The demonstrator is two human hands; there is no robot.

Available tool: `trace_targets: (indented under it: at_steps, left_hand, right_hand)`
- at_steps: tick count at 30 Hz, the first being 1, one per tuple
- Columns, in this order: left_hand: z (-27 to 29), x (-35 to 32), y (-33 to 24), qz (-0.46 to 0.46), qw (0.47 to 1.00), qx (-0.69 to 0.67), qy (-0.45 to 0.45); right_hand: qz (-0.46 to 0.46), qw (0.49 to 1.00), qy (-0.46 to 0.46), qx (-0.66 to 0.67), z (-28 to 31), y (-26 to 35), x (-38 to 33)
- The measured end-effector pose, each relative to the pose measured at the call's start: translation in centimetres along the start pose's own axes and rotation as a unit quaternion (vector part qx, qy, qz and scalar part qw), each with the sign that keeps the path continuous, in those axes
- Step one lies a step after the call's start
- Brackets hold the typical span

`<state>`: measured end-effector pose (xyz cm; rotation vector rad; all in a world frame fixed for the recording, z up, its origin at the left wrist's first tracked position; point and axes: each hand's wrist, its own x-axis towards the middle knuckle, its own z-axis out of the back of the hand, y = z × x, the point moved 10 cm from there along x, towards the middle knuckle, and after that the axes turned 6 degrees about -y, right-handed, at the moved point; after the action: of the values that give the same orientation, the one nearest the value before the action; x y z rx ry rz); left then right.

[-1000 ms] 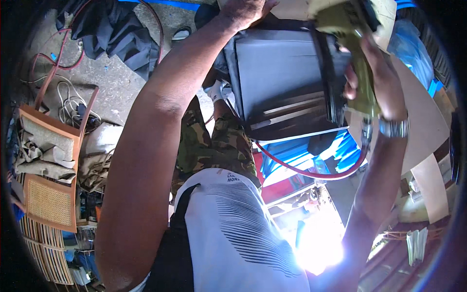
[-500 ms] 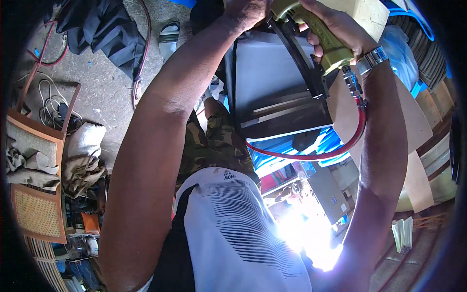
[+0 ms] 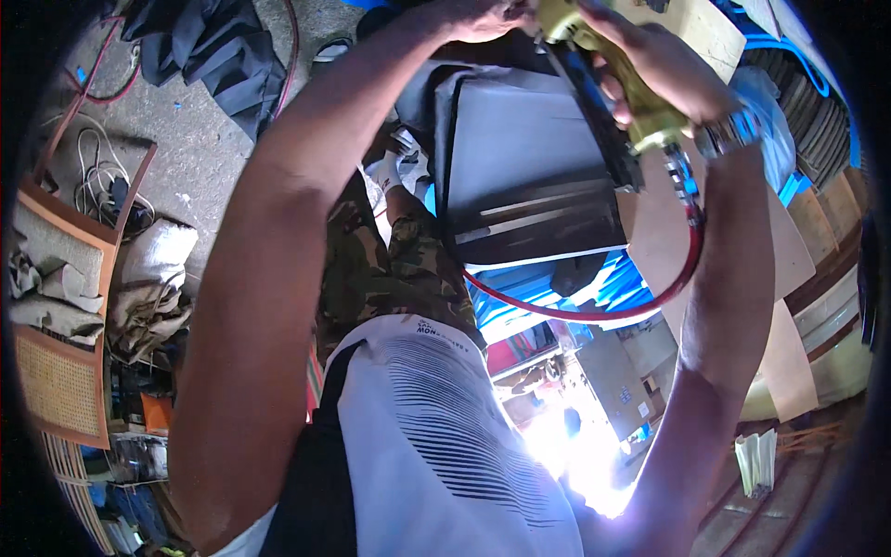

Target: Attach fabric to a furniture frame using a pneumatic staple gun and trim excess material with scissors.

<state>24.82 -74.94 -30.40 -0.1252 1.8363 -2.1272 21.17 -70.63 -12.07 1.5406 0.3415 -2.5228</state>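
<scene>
At the top of the head view my right hand (image 3: 664,70) is wrapped round the handle of an olive-gold air staple gun (image 3: 645,107) with a long black magazine. A red air hose (image 3: 594,316) hangs from the metal coupling at its handle end and loops to the left. My left hand (image 3: 483,20) is closed beside the gun's head; the upper edge cuts off part of it, and what its fingers press on is hidden. Below the hands is a dark grey covered panel (image 3: 529,144) with a raised black rim and slats near its lower end.
A brown-framed chair (image 3: 60,404) with cloths on it stands at left, near a coiled white cable (image 3: 93,186). Dark fabric (image 3: 209,56) lies on the floor. Pale board pieces (image 3: 780,251) and a clear plastic bag (image 3: 766,116) are at right. Bright glare fills the lower middle.
The staple gun and my right hand have shifted slightly right in the view, with some blur. My left hand has moved slightly right and up. The whole scene has shifted a little.
</scene>
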Motion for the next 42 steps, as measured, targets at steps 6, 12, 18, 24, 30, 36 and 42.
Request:
trace_targets:
  at_steps: [6, 12, 18, 24, 30, 36, 42]
  left_hand:
    - [4.1, -9.6, -0.5, -0.001, 0.984, 0.167, 0.066]
    - [4.0, -12.1, 3.3, 0.02, 0.97, -0.217, -0.105]
    - [3.6, -11.9, 3.9, 0.104, 0.936, -0.188, -0.278]
    - [3.6, -9.5, 2.7, -0.009, 0.973, 0.13, -0.189]
    - [4.7, -8.7, 1.6, -0.051, 0.951, 0.284, -0.107]
    - [3.4, -8.3, 4.4, -0.026, 0.974, 0.21, -0.081]
    - [3.5, -7.4, 3.7, -0.048, 0.981, 0.162, -0.093]
  right_hand:
    - [0.077, 0.995, -0.06, -0.033, 2.4, -2.6, -6.8]
    - [0.324, 0.927, -0.148, -0.113, -1.7, -0.8, -12.9]
    - [0.421, 0.869, -0.181, -0.184, -9.2, -2.0, -11.2]
    - [0.378, 0.9, -0.16, -0.147, -12.1, -1.8, -8.3]
    - [0.224, 0.972, -0.012, 0.068, -8.5, -3.5, -6.6]
    - [0.046, 0.973, 0.024, 0.227, -3.2, 0.3, -1.9]
    - [0.018, 0.963, 0.089, 0.254, -4.4, 2.5, 3.0]
